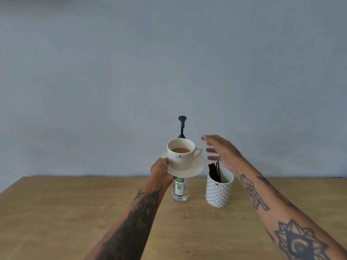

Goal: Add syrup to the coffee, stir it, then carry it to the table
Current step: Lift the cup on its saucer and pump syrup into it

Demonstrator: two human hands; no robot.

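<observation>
Head view, left hand point(161, 171) gripping saucer point(197, 166) under coffee cup point(181, 153), right hand point(223, 152) spread, empty

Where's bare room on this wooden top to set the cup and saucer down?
Bare wood lies left of the syrup bottle and along the near edge of the wooden top. It is crowded around the bottle and patterned stirrer holder.
</observation>
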